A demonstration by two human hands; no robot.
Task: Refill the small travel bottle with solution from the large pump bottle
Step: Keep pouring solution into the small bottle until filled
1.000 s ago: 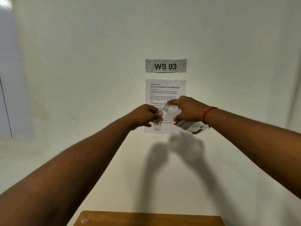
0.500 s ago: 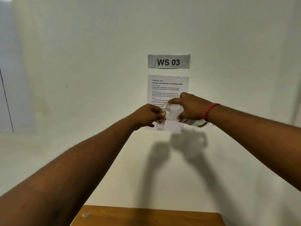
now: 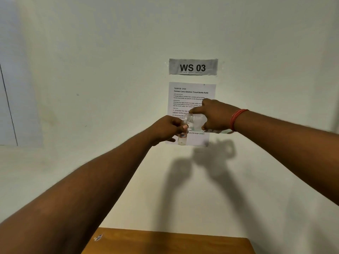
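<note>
pale wall, clear bottles, one pop of red

Large bottle (image 3: 197, 122) and small bottle (image 3: 182, 138) are see-through, the small one's label maybe red-blue. Wristband (image 3: 237, 119) is red-orange, table (image 3: 165, 241) orange-brown wood, sign (image 3: 193, 67) grey with black letters, instruction sheet (image 3: 190, 96) white.

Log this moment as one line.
phase: pouring | left hand: holds small bottle upright | right hand: tilts large bottle, mouth over small bottle

A small scrap (image 3: 98, 237) lies on the wooden table (image 3: 165, 242).
</note>
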